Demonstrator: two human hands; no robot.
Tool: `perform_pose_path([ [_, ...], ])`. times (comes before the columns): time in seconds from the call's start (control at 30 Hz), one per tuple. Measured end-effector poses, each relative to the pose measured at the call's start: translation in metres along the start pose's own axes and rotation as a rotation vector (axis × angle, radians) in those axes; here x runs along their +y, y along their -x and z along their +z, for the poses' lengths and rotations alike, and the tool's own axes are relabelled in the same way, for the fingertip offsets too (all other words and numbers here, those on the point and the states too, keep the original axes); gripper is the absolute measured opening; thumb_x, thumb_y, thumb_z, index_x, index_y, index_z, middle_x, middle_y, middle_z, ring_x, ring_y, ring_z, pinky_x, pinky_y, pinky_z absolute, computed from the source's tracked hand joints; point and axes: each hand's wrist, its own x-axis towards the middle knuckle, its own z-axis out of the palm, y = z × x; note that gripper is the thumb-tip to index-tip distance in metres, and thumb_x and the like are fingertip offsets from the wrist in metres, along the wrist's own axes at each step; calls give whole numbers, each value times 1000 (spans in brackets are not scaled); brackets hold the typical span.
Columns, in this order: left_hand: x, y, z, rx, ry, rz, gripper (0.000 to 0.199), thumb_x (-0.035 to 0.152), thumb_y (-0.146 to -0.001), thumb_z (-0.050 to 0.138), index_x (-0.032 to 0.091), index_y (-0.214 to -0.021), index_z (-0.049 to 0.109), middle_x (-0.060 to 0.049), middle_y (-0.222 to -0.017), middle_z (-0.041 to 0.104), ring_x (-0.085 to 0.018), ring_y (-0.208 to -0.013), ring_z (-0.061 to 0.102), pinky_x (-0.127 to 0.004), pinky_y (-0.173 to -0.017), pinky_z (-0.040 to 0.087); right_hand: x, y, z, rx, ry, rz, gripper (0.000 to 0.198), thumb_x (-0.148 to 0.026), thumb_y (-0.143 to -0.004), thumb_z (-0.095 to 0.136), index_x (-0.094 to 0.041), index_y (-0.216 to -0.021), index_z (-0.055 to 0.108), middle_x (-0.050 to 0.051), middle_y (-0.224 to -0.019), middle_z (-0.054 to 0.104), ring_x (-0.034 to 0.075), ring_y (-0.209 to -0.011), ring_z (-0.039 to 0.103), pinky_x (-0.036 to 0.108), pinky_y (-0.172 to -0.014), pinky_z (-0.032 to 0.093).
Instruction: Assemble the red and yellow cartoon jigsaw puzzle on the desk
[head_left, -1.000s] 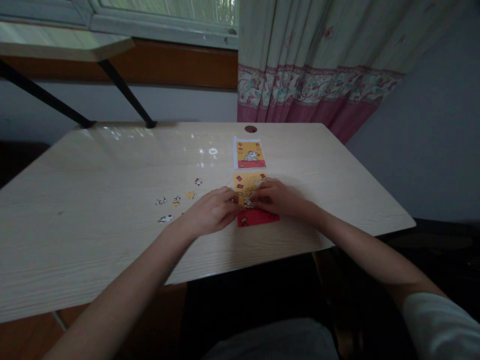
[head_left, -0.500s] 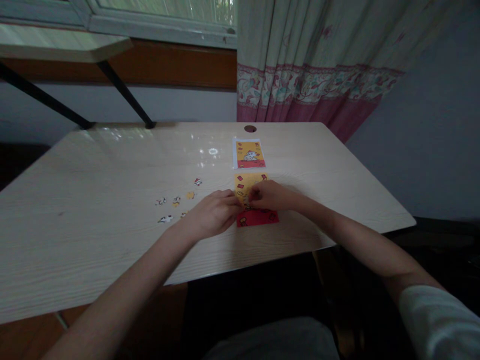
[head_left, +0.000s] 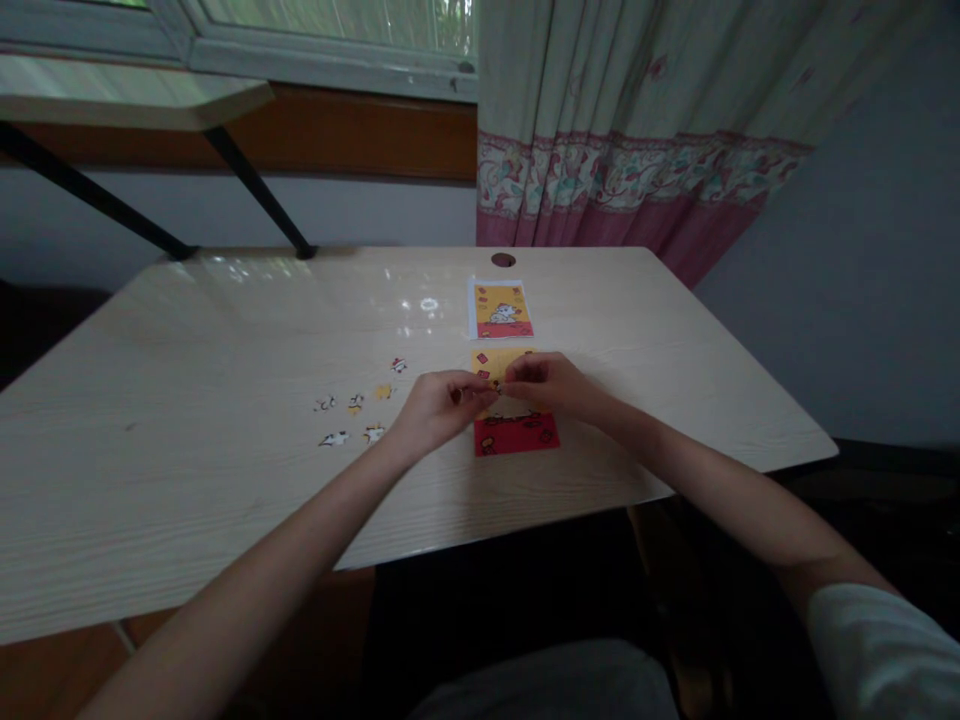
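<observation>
Above a partly assembled jigsaw puzzle (head_left: 517, 436), yellow at the top and red at the bottom, my two hands meet fingertip to fingertip. My left hand (head_left: 447, 408) pinches one side of a small puzzle piece (head_left: 496, 387). The fingers of my right hand (head_left: 553, 384) are closed on the piece's other side. Most of the piece is covered by fingertips. Bare table shows through a gap in the middle of the puzzle. Several loose puzzle pieces (head_left: 373, 433) lie left of my left hand, some white with dark lines, some yellow.
Behind the puzzle lies a picture card (head_left: 501, 312) with a white animal on yellow and red. A round cable hole (head_left: 503, 260) is near the back edge of the wooden table (head_left: 225, 480). Black shelf legs (head_left: 262, 195) stand at the back left; a curtain (head_left: 600, 170) hangs behind.
Both hands have lifted slightly off the puzzle and come together, with a piece now between their fingertips. The gap in the puzzle's middle is now in view.
</observation>
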Motion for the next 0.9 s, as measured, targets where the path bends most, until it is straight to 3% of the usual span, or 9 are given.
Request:
perform_pose_path([
  [0.2,-3,-3,6,-55,224,-103,22,34,-79,56,14,-73,64,0,-62,60,-8,-51,47,-21,-45,33,0,2,1,40,133,-92,30,-44,-72,68,-14,-78,66,0,-67,62,6,-52,45,21,-48,36],
  [0.37,4,-3,1,-221,283,-92,19,30,-78,55,16,-65,56,4,-54,49,-7,-48,40,-21,-46,30,-10,6,-11,-5,342,-371,23,-33,-85,58,-19,-101,66,1,-79,65,8,-64,51,23,-61,41],
  [0.47,4,-3,0,-239,281,-82,19,29,-79,54,16,-65,56,4,-54,48,-8,-49,40,-21,-47,31,-14,9,-14,-42,483,-479,16,-29,-86,58,-21,-97,67,2,-83,66,11,-77,55,26,-72,43],
  [0.67,-2,-5,1,-173,346,-126,19,32,-78,54,15,-74,61,1,-61,56,-8,-52,43,-20,-47,31,-8,14,-15,32,549,-468,11,-30,-82,63,-20,-84,66,1,-75,65,12,-73,56,25,-68,43],
  [0.9,-8,-6,6,-195,313,-111,22,34,-80,53,15,-72,61,0,-62,57,-9,-52,46,-21,-46,32,-3,21,-14,58,567,-471,12,-29,-82,63,-20,-76,67,3,-76,66,14,-76,56,28,-72,44],
])
